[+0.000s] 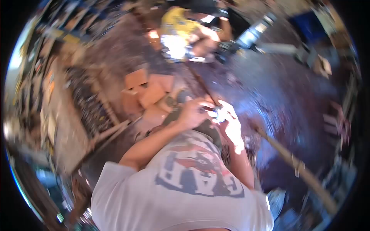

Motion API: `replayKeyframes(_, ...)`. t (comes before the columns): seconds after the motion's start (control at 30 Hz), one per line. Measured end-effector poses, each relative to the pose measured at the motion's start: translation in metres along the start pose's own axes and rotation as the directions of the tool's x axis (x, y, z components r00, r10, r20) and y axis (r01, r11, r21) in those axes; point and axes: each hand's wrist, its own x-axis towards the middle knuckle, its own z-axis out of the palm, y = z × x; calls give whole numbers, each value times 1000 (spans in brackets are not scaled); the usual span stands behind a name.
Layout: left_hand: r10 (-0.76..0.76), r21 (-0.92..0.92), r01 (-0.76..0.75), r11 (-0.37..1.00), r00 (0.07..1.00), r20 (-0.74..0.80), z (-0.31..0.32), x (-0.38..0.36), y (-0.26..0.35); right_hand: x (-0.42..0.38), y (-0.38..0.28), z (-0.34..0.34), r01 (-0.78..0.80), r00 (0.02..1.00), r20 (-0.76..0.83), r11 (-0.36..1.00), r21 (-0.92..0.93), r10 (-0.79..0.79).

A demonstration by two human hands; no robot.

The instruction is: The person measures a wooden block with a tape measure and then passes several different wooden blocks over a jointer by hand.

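Observation:
My left hand (pixel 192 114) and my right hand (pixel 230 125) meet in front of my lap, fingers bent and pinched together. Between the fingertips is a small object (pixel 212 114), washed out by glare and motion blur; I cannot tell what it is. A thin dark brown stick (pixel 203 85) runs from the fingertips away toward the seated person ahead. Strong sunlight falls across my right hand. The white printed shirt (pixel 185 184) I wear fills the lower middle of the view.
Several orange-brown blocks (pixel 150 90) lie ahead to the left, near a wooden-framed bin (pixel 88 104) of small dark pieces. A person in a yellow shirt (pixel 175 25) sits ahead. A long wooden pole (pixel 296 165) slants across the dark floor (pixel 285 100) at right.

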Motion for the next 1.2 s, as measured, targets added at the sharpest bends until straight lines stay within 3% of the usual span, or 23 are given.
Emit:
replayKeyframes(0.03,101,12,-101,995,995,-8,5,2,-20,-4,5,-3,36,999,-15,999,-19,-36)
replayKeyframes(0.07,122,231,-120,966,993,5,4,-1,0,-6,11,-4,42,999,-3,999,6,-42)
replayKeyframes(0.1,194,270,-204,941,979,62,4,0,-6,-9,17,-5,52,999,14,998,29,-52)
replayKeyframes(0.13,-25,320,-11,947,994,108,2,-3,7,-17,13,-7,-1,999,54,998,-67,5)
replayKeyframes(0.17,58,289,-87,953,992,108,2,-3,-8,-21,5,-10,-30,996,74,983,-181,44)
replayKeyframes(0.2,66,359,-92,929,994,85,5,-7,-11,-24,10,-16,-53,994,83,963,-266,77)
replayKeyframes(0.23,3,290,-41,956,992,130,4,-9,-10,-26,7,-18,-70,994,55,931,-358,96)
replayKeyframes(0.3,-13,348,-30,937,993,119,7,-17,-7,-22,-8,-19,97,977,212,812,-575,34)
replayKeyframes(0.47,-17,310,29,950,999,-40,5,-44,-13,7,-3,-16,215,910,412,799,-561,44)
replayKeyframes(0.67,-49,322,106,941,982,-182,-23,-72,10,26,7,18,304,867,492,698,-649,80)
replayKeyframes(0.8,-58,232,104,967,978,-198,-35,-88,32,23,4,23,301,899,421,528,-794,121)
replayKeyframes(0.9,1,256,57,965,975,-222,-35,-87,28,19,1,21,315,916,400,587,-746,16)
replayKeyframes(1.03,121,325,-29,945,956,-267,-43,-80,-1,24,1,7,408,881,473,559,-722,-32)
replayKeyframes(1.13,11,258,62,964,962,-273,-47,-92,2,16,-10,34,424,879,476,489,-763,-19)
replayKeyframes(1.2,-15,222,75,972,966,-259,-43,-98,-13,13,-7,42,346,910,411,447,-825,55)
